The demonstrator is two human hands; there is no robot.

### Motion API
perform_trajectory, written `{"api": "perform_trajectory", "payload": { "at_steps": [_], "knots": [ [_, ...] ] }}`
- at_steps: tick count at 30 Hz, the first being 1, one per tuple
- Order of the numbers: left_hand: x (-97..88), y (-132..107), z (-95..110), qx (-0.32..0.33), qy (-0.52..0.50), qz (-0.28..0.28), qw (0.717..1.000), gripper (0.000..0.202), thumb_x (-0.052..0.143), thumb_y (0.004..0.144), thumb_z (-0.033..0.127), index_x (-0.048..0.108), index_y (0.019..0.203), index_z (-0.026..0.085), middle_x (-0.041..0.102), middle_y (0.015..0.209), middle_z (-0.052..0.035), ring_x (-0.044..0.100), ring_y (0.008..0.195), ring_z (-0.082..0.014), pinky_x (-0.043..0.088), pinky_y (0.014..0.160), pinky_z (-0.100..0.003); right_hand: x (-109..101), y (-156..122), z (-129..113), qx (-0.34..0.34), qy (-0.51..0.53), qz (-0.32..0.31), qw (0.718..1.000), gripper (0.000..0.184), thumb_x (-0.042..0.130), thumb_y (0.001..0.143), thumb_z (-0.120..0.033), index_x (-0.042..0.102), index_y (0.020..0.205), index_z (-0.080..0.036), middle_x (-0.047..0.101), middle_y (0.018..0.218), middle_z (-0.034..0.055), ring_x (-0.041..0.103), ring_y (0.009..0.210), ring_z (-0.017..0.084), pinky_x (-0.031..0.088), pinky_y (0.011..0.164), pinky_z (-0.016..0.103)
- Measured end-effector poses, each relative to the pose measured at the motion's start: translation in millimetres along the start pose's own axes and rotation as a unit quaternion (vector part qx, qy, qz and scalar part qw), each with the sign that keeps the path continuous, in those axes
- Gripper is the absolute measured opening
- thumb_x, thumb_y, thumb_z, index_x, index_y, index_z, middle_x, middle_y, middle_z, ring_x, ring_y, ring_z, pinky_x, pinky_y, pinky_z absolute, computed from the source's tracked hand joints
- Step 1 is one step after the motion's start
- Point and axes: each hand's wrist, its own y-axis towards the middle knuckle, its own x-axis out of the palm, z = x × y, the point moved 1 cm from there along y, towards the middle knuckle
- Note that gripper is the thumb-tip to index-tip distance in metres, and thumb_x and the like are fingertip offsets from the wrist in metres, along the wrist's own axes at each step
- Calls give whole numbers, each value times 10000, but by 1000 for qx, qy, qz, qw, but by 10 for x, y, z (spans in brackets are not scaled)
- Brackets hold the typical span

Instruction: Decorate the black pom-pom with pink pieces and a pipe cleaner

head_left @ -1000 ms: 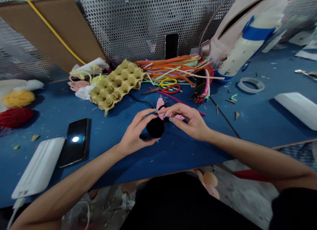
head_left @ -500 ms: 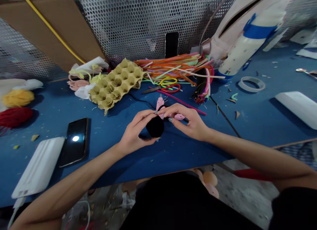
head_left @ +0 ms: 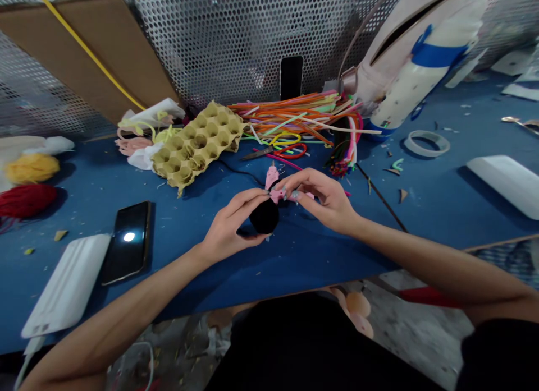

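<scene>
My left hand [head_left: 229, 225] is closed round a black fuzzy ball [head_left: 264, 217] just above the blue table [head_left: 189, 256]. Pink pieces [head_left: 273, 178] stick up from the top of the ball. My right hand [head_left: 324, 203] pinches a small pink piece [head_left: 279, 196] at the ball's top right with thumb and fingertips. The two hands meet over the ball near the table's middle.
A cardboard egg tray [head_left: 196, 144] and a pile of coloured pipe cleaners [head_left: 303, 119] lie behind the hands. A phone [head_left: 127, 242] and a white power bank [head_left: 67, 284] lie at the left, yarn balls [head_left: 29, 180] further left. A tape ring [head_left: 427, 143] lies at the right.
My right hand's fingertips have shifted slightly up and left along the pink piece on the ball. The left hand and ball stayed nearly still.
</scene>
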Motion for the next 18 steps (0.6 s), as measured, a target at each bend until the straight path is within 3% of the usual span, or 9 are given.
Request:
{"api": "perform_trajectory", "payload": {
  "at_steps": [11, 18],
  "knots": [
    [11, -11, -32, -1, 15, 9, 1000, 715, 824, 870, 227, 522, 1518, 249, 626, 1462, -160, 623, 1357, -326, 586, 1091, -505, 19, -23, -17, 1, -16, -17, 1000, 132, 576, 1065, -218, 673, 1155, -205, 767, 1233, 93, 738, 1010, 162, 565, 813, 292],
    [2, -10, -12, -11, 29, 11, 999, 713, 817, 870, 232, 522, 1518, 260, 627, 1446, -156, 624, 1345, -328, 583, 1087, -492, 20, -24, -13, -4, -18, -28, 999, 145, 573, 1066, -211, 674, 1169, -205, 763, 1268, 102, 737, 1063, 174, 576, 869, 301]
  ]
}}
